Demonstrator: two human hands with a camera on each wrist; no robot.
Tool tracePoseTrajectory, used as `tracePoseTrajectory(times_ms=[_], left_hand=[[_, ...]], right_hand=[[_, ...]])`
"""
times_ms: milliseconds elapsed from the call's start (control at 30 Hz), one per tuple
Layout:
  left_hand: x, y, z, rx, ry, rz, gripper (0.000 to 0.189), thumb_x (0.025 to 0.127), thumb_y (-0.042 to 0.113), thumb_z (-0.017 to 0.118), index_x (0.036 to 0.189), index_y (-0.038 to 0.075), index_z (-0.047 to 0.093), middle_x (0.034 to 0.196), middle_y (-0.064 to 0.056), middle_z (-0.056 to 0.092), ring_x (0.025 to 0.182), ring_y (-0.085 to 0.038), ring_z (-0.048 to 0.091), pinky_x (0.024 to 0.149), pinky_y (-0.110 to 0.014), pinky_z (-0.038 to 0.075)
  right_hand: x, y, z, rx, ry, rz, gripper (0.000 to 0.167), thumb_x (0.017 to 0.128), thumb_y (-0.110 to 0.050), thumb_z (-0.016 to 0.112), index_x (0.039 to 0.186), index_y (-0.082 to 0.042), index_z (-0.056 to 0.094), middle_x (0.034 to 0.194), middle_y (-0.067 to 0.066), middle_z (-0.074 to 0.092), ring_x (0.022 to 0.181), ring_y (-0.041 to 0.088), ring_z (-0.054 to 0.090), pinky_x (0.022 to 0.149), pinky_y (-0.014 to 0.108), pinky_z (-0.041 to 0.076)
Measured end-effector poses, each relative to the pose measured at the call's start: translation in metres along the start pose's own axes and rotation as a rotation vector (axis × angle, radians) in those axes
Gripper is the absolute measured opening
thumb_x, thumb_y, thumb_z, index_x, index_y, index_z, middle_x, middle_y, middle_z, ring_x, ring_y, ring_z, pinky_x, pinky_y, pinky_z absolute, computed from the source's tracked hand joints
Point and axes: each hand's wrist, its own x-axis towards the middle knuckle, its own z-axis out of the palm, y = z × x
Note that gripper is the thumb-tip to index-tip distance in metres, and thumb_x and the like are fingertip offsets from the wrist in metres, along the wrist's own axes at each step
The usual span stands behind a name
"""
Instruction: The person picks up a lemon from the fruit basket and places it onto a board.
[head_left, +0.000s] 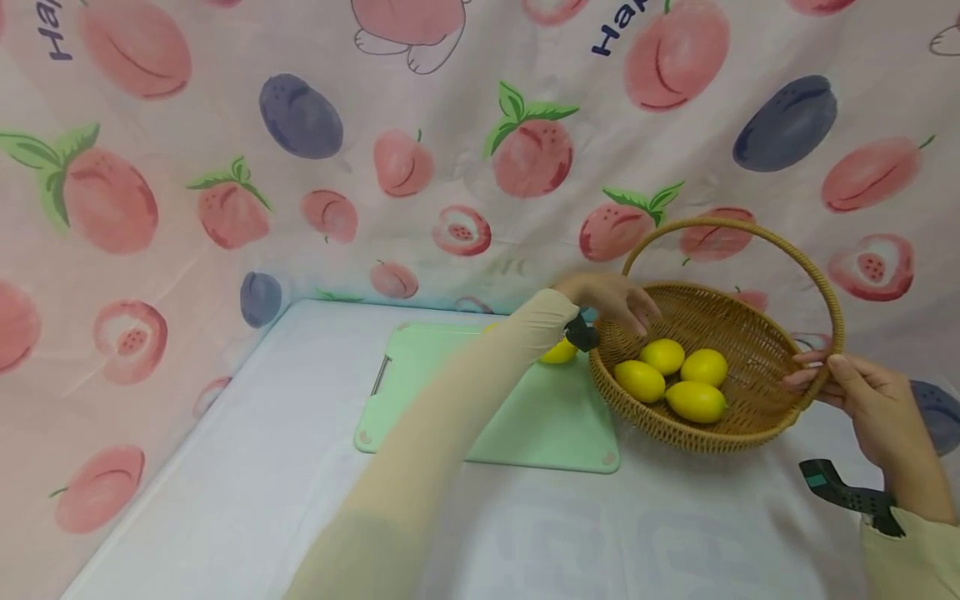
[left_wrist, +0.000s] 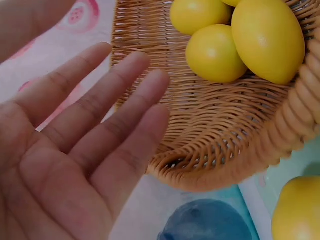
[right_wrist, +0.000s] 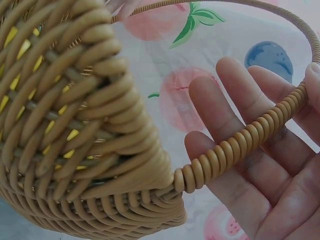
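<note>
A wicker basket (head_left: 750, 367) stands tilted at the right, its tall handle (head_left: 738, 223) arching over it. Several yellow lemons (head_left: 696, 402) lie together inside. My right hand (head_left: 873, 400) holds the handle's right side near its foot; in the right wrist view the fingers (right_wrist: 235, 95) stretch behind the handle, with the thumb at the frame's right edge. Over the basket's left rim reaches my left hand (head_left: 611, 298), palm empty and fingers (left_wrist: 120, 125) spread and fairly straight in the left wrist view.
A mint-green cutting board (head_left: 540, 433) lies left of the basket, partly covered by my left forearm. On it sits another lemon (head_left: 558, 352), half hidden behind the wrist. Fruit-printed cloth (head_left: 450, 150) hangs behind the white-covered table (head_left: 247, 467).
</note>
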Motion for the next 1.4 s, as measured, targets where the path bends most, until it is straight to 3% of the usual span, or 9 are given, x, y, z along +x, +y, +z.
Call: tracePoseTrajectory(times_ms=[500,767,967,1067,1100,1200,1267,1367,1400], left_hand=[[0.03,0.012,0.012,-0.025,-0.049,-0.031,0.052,0.09,0.023,0.063,0.139,0.015,0.047,0.143,-0.001,0.047,0.126,-0.011,0.048,0.099,-0.022,0.045],[0.041,0.014,0.026,-0.154,-0.141,-0.182,0.055,0.091,0.016,0.062,0.142,0.011,0.042,0.151,0.002,0.036,0.131,-0.015,0.046,0.105,-0.023,0.041],[0.049,0.014,0.029,0.008,-0.203,-0.242,0.056,0.092,0.025,0.06,0.143,0.017,0.041,0.146,0.003,0.043,0.103,-0.008,0.055,0.085,-0.016,0.046],[0.052,0.014,0.029,0.077,-0.237,-0.252,0.055,0.092,0.027,0.06,0.143,0.017,0.042,0.146,0.003,0.043,0.106,-0.008,0.054,0.087,-0.015,0.046],[0.054,0.013,0.03,0.1,-0.249,-0.26,0.055,0.092,0.028,0.06,0.142,0.017,0.043,0.146,0.003,0.043,0.118,-0.007,0.051,0.093,-0.016,0.045],[0.086,-0.01,0.032,0.119,-0.295,-0.269,0.052,0.087,0.031,0.067,0.136,0.02,0.052,0.143,0.006,0.046,0.128,-0.007,0.046,0.101,-0.018,0.042],[0.146,-0.05,0.038,0.139,-0.337,-0.293,0.053,0.081,0.035,0.073,0.131,0.027,0.055,0.14,0.01,0.048,0.13,-0.007,0.045,0.104,-0.021,0.04],[0.143,-0.046,0.039,0.177,-0.396,-0.31,0.057,0.083,0.037,0.071,0.135,0.03,0.05,0.144,0.01,0.043,0.133,-0.008,0.041,0.107,-0.021,0.036],[0.129,-0.035,0.041,0.214,-0.398,-0.317,0.056,0.088,0.037,0.064,0.14,0.028,0.045,0.148,0.009,0.039,0.136,-0.01,0.037,0.109,-0.021,0.033]], right_hand=[[-0.001,0.0,-0.001,0.032,-0.011,-0.025,0.029,0.1,-0.001,0.034,0.104,0.002,0.062,0.087,-0.007,0.073,0.083,-0.001,0.068,0.074,0.007,0.05],[0.0,-0.002,0.002,0.045,-0.015,-0.038,0.03,0.1,0.001,0.034,0.102,-0.001,0.063,0.086,-0.006,0.073,0.084,0.0,0.068,0.075,0.008,0.05],[0.0,-0.001,0.002,0.038,-0.014,-0.04,0.029,0.1,0.0,0.034,0.103,0.004,0.062,0.086,-0.006,0.073,0.084,0.0,0.068,0.075,0.008,0.05],[0.0,-0.001,0.002,0.052,-0.021,-0.049,0.029,0.1,0.001,0.033,0.103,0.006,0.061,0.086,-0.005,0.073,0.084,0.001,0.068,0.075,0.008,0.05],[0.0,-0.001,0.002,0.057,-0.024,-0.053,0.029,0.1,0.002,0.033,0.103,0.007,0.061,0.087,-0.005,0.073,0.085,0.001,0.068,0.076,0.008,0.05],[-0.001,-0.002,0.002,0.068,-0.033,-0.064,0.029,0.1,0.003,0.032,0.103,0.007,0.061,0.088,-0.005,0.073,0.086,0.001,0.068,0.077,0.008,0.05],[-0.001,-0.002,0.002,0.067,-0.033,-0.067,0.03,0.1,0.003,0.032,0.103,0.005,0.062,0.089,-0.005,0.073,0.087,0.001,0.068,0.077,0.009,0.05],[-0.001,-0.002,0.001,0.063,-0.035,-0.066,0.031,0.1,0.002,0.032,0.103,0.002,0.063,0.09,-0.005,0.073,0.087,0.001,0.068,0.077,0.008,0.05],[-0.001,-0.002,0.001,0.062,-0.034,-0.064,0.031,0.1,0.002,0.032,0.103,0.002,0.063,0.089,-0.005,0.073,0.087,0.001,0.068,0.077,0.008,0.05]])
